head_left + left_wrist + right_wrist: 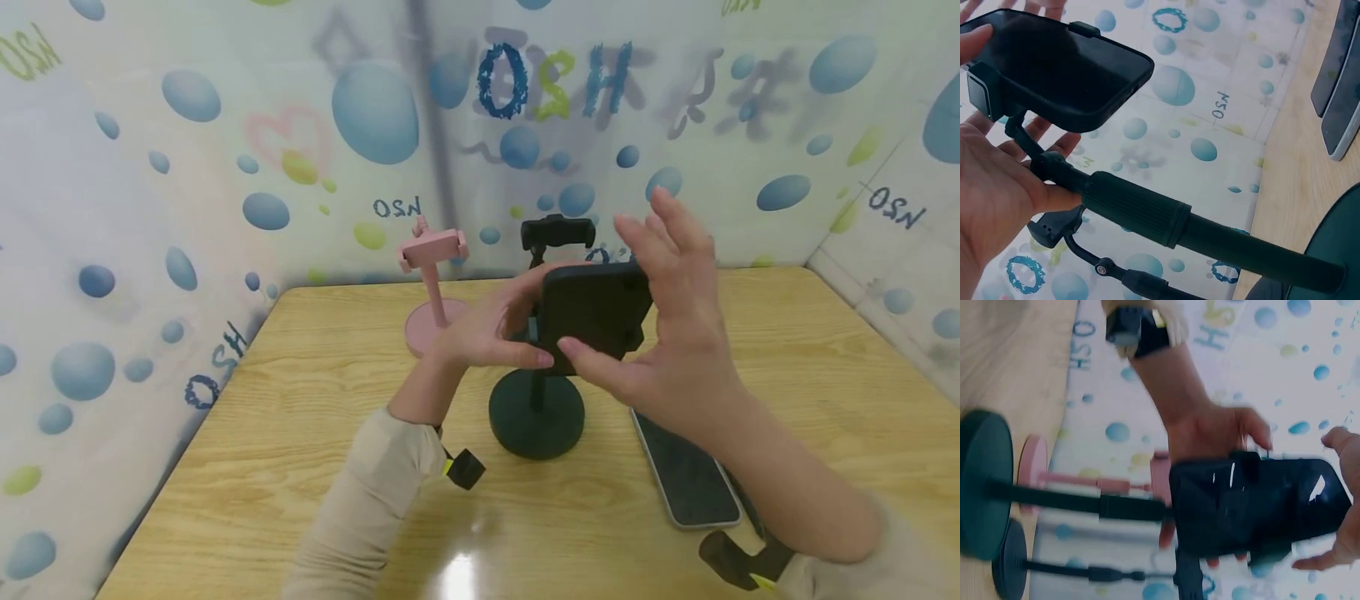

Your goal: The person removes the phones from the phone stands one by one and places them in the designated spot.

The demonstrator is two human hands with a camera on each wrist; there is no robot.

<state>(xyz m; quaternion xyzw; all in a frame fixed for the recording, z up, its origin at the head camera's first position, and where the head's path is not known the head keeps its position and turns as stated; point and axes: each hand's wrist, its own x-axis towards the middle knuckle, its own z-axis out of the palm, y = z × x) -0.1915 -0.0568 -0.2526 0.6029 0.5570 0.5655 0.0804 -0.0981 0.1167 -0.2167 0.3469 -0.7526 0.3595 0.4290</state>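
Note:
A black smartphone [592, 312] sits tilted in the clamp of a dark green phone stand [536, 417]; the clamp's arm [985, 94] shows against the phone's edge in the left wrist view. My left hand [491, 329] holds the phone and clamp from the left, its thumb by the lower left corner and its fingers behind. My right hand [678, 333] is at the phone's right side. Its thumb lies near the lower edge while the other fingers point up, spread. In the right wrist view, phone [1247, 500] partly covers the left hand [1204, 434].
A pink phone stand [431, 250] stands behind on the left. Behind the green one is a black phone stand [558, 232], partly hidden. Another smartphone [690, 475] lies on the wooden table [300, 433] under my right forearm, beside a further dark device. A patterned curtain encloses the table.

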